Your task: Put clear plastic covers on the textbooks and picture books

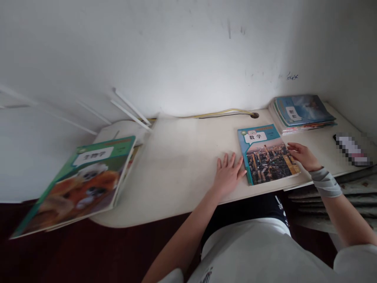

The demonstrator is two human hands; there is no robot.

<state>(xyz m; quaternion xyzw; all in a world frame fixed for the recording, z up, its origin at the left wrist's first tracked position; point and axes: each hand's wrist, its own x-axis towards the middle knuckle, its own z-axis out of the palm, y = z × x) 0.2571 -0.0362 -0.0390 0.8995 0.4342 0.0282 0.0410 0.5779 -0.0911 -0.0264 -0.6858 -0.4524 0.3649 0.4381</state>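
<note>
Your hands open, grasping nothing: right hand resting on right edge of math textbook, left hand flat on desk, thumb against book's left edge.

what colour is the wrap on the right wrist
The fabric wrist wrap is pale grey with darker stripes, shown best in the head view.

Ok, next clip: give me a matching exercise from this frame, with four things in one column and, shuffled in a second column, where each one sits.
Things
1. Left hand
2. Right hand
3. Green biology textbook
4. Stack of books

Places
A. In the far right corner of the desk, by the wall
B. Resting on the right side of the maths textbook
C. At the desk's left end, overhanging its edge
D. Flat on the desk, beside the textbook's left edge

Pairs: 1-D, 2-B, 3-C, 4-A
</note>
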